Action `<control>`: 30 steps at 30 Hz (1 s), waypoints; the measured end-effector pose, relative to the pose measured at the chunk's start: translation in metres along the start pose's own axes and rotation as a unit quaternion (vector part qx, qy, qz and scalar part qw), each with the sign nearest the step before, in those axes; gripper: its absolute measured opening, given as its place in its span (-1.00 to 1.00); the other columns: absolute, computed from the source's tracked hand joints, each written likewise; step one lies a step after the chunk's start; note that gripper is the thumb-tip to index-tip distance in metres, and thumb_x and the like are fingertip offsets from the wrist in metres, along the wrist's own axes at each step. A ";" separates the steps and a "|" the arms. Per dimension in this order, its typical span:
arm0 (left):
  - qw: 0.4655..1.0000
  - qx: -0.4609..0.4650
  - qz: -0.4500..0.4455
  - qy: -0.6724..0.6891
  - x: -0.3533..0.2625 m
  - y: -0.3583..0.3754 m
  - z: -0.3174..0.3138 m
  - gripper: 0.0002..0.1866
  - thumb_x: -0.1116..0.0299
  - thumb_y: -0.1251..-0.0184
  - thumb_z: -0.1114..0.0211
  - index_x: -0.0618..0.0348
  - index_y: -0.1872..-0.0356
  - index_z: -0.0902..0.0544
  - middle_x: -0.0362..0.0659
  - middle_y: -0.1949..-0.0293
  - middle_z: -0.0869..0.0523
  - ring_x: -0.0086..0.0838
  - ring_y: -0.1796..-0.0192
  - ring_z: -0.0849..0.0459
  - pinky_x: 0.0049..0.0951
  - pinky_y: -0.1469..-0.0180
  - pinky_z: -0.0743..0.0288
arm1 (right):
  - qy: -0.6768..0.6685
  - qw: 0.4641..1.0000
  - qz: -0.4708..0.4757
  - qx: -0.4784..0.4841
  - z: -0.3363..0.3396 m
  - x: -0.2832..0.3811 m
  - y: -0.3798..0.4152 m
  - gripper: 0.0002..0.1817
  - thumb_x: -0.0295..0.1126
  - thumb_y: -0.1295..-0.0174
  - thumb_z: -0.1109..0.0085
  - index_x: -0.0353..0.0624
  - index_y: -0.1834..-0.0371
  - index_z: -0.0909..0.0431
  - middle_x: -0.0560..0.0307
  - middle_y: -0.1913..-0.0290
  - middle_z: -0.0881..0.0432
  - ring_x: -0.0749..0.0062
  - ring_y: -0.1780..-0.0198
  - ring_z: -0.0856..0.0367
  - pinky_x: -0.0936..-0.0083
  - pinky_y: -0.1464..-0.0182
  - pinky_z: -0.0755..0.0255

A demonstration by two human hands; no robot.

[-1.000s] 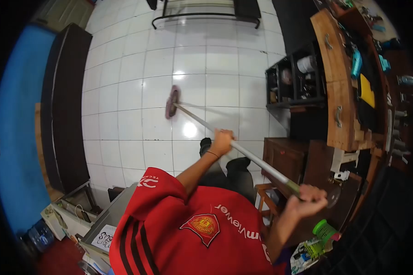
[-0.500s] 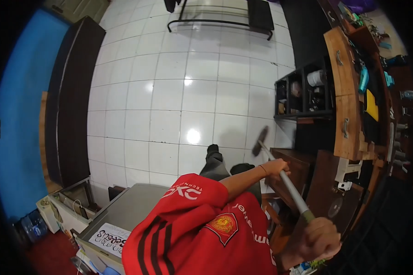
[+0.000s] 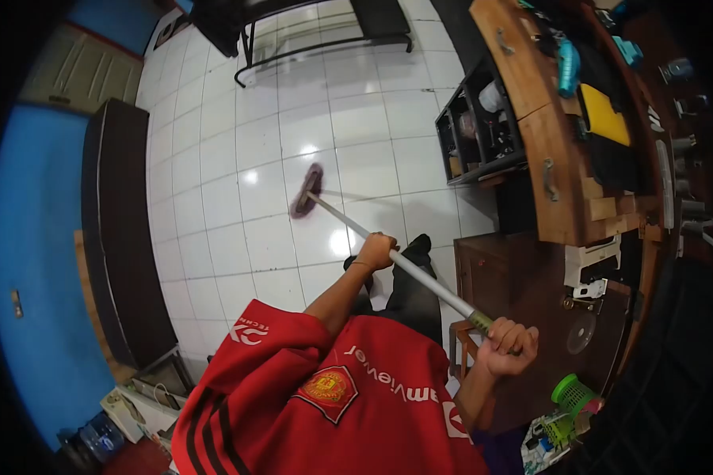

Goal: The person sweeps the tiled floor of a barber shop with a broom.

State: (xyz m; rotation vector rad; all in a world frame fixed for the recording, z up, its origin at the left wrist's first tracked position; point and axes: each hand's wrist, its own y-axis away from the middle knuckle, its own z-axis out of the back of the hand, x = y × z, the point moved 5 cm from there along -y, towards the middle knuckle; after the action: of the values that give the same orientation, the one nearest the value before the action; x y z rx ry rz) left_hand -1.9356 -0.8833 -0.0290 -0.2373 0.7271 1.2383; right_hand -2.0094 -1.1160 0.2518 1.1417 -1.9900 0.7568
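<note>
- As the head view shows, left grip [image 3: 379,250] and right grip [image 3: 510,347] clamp one smooth, round mop pole [image 3: 432,282].
- One fuzzy, oblong mop head [image 3: 306,198] rests on the glossy, square-tiled floor [image 3: 218,170], well in from its left edge.
- Two curved metal handles [image 3: 550,179] front wooden drawers [image 3: 529,119].

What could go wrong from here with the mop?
1. A wide swing right might send the mop head into the black shelf.
2. The right hand grips the end of the pole, and a green basket appears close by; pulling back might knock it.
3. In this view the pole crosses the legs, so a low stroke might bump them.
</note>
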 end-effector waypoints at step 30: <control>0.959 0.007 -0.176 0.224 -0.062 -0.148 0.156 -0.66 0.24 -0.19 -0.17 0.18 0.70 -0.42 0.04 0.62 -0.52 0.03 0.48 -0.50 -0.08 0.38 -0.36 | 0.155 0.914 0.077 0.367 -0.277 0.017 -0.143 -0.79 -0.46 0.07 -0.02 -0.21 0.80 -0.35 0.19 0.81 -0.41 0.50 0.78 -0.40 0.56 0.66 -0.37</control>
State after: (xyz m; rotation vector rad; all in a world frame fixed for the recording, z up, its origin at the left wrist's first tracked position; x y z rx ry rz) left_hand -1.7507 -0.8967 0.0953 -0.6231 1.0311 0.8429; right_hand -1.8091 -0.9748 0.4450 1.1634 -1.5610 1.7501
